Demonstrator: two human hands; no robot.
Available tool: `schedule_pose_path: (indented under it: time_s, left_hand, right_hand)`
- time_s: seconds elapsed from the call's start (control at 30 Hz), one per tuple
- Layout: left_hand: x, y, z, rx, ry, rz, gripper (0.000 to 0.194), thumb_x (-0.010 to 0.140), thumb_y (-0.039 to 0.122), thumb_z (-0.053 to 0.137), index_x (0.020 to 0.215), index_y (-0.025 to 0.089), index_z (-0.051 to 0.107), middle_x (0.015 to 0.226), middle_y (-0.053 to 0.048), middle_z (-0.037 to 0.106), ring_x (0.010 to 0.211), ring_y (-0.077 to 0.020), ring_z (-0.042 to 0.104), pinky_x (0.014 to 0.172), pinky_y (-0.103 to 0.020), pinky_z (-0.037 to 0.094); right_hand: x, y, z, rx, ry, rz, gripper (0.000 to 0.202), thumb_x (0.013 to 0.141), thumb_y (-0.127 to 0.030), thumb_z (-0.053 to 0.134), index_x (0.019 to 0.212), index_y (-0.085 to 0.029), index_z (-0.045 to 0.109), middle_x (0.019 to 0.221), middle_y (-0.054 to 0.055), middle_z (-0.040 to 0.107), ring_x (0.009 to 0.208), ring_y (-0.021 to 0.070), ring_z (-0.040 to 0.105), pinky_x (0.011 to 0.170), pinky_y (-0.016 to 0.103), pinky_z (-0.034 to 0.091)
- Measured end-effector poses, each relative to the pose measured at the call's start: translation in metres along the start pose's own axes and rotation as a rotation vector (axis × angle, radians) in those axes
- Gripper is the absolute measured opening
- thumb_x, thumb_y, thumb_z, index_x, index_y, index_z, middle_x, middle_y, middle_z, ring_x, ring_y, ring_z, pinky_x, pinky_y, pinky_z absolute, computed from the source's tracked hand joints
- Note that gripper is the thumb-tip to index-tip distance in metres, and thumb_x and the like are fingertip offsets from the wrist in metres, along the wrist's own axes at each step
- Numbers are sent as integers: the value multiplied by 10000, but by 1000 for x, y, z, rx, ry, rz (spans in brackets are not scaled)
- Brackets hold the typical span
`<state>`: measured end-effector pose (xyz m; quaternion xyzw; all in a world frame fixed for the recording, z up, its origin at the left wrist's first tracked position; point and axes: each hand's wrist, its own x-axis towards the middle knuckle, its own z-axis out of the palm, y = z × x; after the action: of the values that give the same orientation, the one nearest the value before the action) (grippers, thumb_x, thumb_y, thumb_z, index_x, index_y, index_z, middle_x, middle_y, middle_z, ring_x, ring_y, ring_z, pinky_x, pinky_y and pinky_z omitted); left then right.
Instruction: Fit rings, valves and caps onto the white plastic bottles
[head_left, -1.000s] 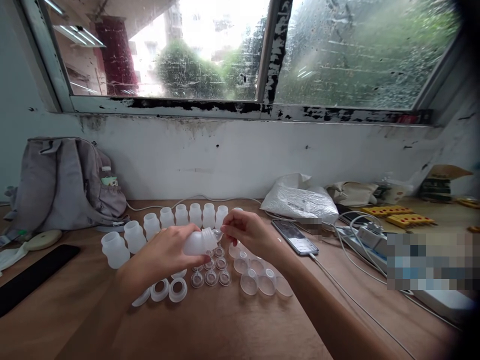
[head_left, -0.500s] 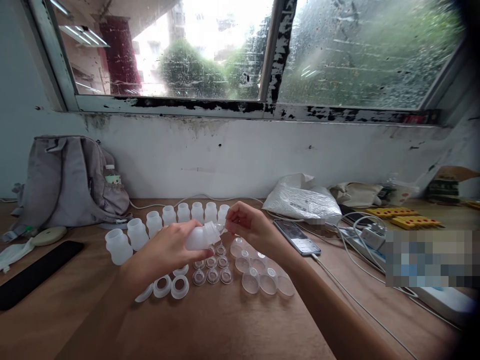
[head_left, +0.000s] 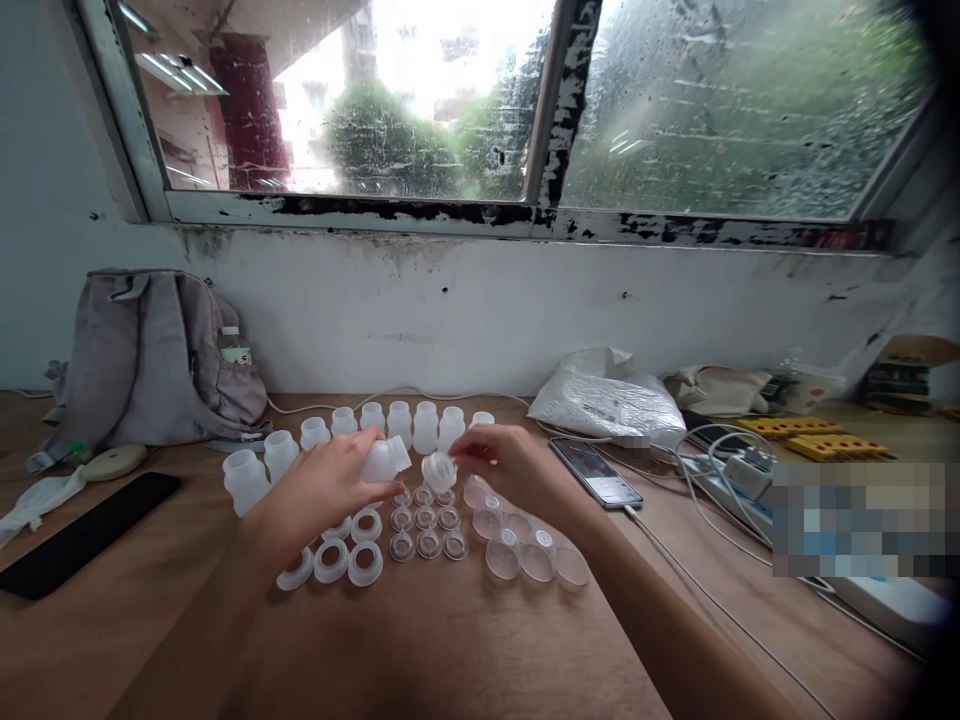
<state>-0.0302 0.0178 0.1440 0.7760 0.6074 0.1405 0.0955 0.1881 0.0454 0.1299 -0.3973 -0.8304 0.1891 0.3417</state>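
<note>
My left hand (head_left: 341,475) is closed around a frosted baby bottle (head_left: 386,460), tilted with its threaded mouth pointing right. Between the fingertips of my right hand (head_left: 499,455) is a round translucent bottle piece (head_left: 439,471), apart from the bottle's mouth; its exact kind is unclear. Just below sit clear nipples (head_left: 427,543) in short rows. White screw rings (head_left: 365,563) lie to their left, partly behind my left forearm. Domed clear caps (head_left: 538,562) lie below my right hand. Several more frosted bottles (head_left: 425,428) stand in a curved row behind my hands.
A grey backpack (head_left: 150,360) and a black flat case (head_left: 90,535) are on the left. A charging phone (head_left: 596,472), a silvery plastic bag (head_left: 611,400), cables and a power strip (head_left: 877,595) occupy the right. Behind the wooden table (head_left: 450,650) is a wall with a window.
My hands have moved apart: the bottle shifted left and the piece in my right hand came away from its mouth. The view has turned slightly left.
</note>
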Motion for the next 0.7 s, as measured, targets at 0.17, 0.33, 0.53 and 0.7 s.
schedule_pose_path:
  time_s: [0.17,0.33,0.53,0.7]
  left_hand:
    - [1,-1,1,52,-2,-19,424,674,550,481,941,221,481,748,-28,582,645,-205,558,524,-266,319]
    - [-1,0,2,52,-11,8,440,675,571,475,945,224,482,777,-38,584,680,-213,550,543,-270,329]
    - [-4,2,2,35,-41,0,391,681,537,480,900,214,490,769,-41,585,662,-217,555,548,-276,328]
    - [-5,10,2,9,-65,12,362,680,508,496,898,220,491,792,-37,590,681,-223,564,558,-277,336]
  right_hand:
    - [-10,0,34,-155,-382,-63,197,654,-24,500,598,-173,616,588,2,608,525,102,504,488,211,348]
    - [-18,-2,66,-328,-604,-105,192,590,13,515,555,-156,599,532,1,569,488,95,464,439,199,301]
    - [-14,-3,40,-185,-573,11,74,688,-221,607,751,-189,628,634,-10,591,540,94,501,459,187,326]
    - [-6,-7,10,-52,-163,85,124,790,-254,496,779,-180,595,644,9,596,556,99,508,491,206,362]
